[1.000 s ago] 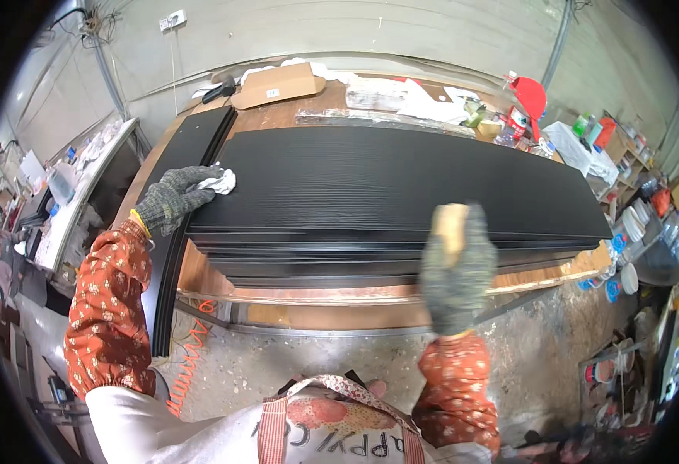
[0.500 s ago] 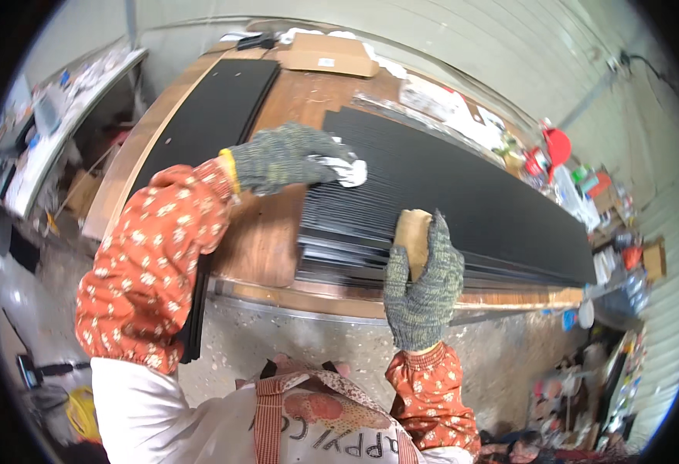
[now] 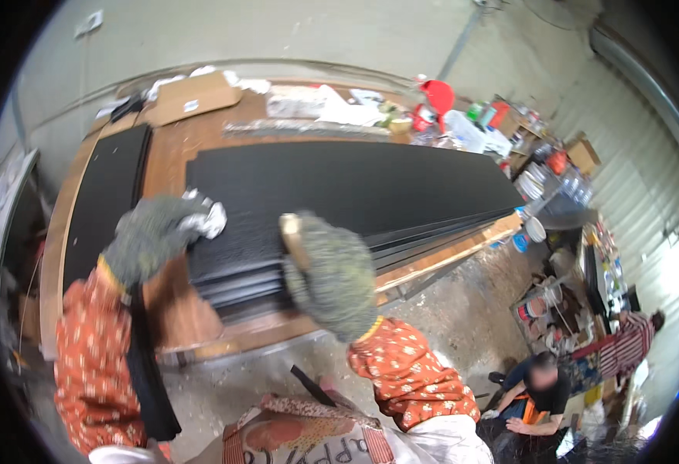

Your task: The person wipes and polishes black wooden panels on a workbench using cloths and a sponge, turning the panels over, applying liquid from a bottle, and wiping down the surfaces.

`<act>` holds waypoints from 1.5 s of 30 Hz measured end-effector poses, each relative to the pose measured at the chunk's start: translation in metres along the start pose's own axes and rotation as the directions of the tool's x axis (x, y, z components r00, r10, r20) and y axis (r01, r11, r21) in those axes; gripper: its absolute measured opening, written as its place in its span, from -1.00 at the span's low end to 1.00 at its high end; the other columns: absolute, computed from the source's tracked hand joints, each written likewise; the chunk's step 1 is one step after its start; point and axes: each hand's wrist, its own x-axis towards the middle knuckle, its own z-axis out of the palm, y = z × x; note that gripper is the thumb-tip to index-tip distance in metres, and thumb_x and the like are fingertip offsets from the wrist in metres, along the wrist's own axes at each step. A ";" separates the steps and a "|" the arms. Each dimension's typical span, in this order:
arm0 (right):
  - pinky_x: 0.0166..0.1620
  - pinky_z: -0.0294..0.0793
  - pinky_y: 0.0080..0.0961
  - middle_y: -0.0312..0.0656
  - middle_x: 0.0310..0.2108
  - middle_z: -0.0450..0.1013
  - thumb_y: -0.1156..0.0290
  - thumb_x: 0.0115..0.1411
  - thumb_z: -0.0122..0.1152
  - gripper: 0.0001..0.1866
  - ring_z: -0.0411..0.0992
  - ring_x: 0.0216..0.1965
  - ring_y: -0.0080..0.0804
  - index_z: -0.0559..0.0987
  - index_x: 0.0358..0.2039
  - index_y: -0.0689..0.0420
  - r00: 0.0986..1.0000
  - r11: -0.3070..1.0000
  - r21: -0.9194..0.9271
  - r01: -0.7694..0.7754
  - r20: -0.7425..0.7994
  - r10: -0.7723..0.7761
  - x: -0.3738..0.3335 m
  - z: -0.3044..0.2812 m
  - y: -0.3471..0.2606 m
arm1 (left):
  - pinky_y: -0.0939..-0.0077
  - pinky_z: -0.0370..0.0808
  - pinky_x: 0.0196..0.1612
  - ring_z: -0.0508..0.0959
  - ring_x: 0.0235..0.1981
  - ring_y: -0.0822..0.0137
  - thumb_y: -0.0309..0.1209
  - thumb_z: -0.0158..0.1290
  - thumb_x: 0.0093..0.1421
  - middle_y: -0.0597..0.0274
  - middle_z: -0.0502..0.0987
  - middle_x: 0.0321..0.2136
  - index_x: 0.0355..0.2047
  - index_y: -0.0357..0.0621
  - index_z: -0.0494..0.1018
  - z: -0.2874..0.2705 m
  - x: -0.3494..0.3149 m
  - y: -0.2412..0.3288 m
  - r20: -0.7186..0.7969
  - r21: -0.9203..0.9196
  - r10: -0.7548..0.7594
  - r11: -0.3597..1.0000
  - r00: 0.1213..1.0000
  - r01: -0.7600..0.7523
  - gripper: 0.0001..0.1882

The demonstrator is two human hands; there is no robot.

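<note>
My left hand (image 3: 150, 236), in a grey-green knit glove, is closed on a crumpled white rag (image 3: 213, 221) at the left end of a stack of black panels (image 3: 355, 182). My right hand (image 3: 332, 274), gloved alike and slightly blurred, grips a tan block (image 3: 293, 236) over the near left part of the same stack. The block's underside is hidden. The panel edges show in layers along the near side. Another pile of long black panels (image 3: 106, 193) lies on the left of the table.
The brown wooden table (image 3: 177, 305) carries an open cardboard box (image 3: 192, 99) and white papers at the back. A red round object (image 3: 437, 96) stands among clutter at the back right. Two other people, one in a black shirt (image 3: 548, 394), are at the lower right.
My view has turned to the right, so the table and panels sit further left in the picture. Both hands still hold the rag and the block.
</note>
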 end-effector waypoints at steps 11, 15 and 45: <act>0.23 0.26 -0.43 -0.06 0.18 0.31 0.37 0.19 0.25 -0.32 0.27 0.18 -0.34 0.25 0.27 0.29 0.492 0.607 0.516 -0.604 -0.358 0.793 -0.149 -0.157 0.365 | 0.10 0.40 0.00 0.48 -0.12 -0.02 -0.44 0.08 0.07 0.07 0.51 0.01 -0.01 -0.10 0.50 0.146 0.029 0.094 -0.230 0.812 0.198 0.578 0.953 0.076 -0.58; -0.01 0.45 -0.48 -0.18 -0.01 0.41 0.39 0.13 0.27 -0.36 0.41 -0.08 -0.40 0.33 0.21 0.32 0.461 0.652 0.577 -0.492 -0.463 0.757 -0.228 -0.227 0.584 | 0.10 0.35 0.12 0.46 0.02 -0.03 -0.44 0.08 0.06 0.05 0.50 0.06 0.05 -0.15 0.48 0.184 0.028 0.073 -0.532 0.639 0.001 0.656 0.847 0.401 -0.52; 0.08 0.42 -0.26 -0.02 0.02 0.44 0.18 0.20 0.10 -0.33 0.46 -0.03 -0.17 0.29 0.19 0.40 0.475 -0.223 0.828 -0.515 0.492 0.730 -0.251 -0.309 0.305 | 0.36 0.49 0.03 0.45 0.10 0.31 -0.12 -0.04 0.32 0.22 0.44 0.07 0.22 0.08 0.33 0.525 0.195 0.241 -0.029 0.278 0.361 0.899 0.932 -0.340 -0.52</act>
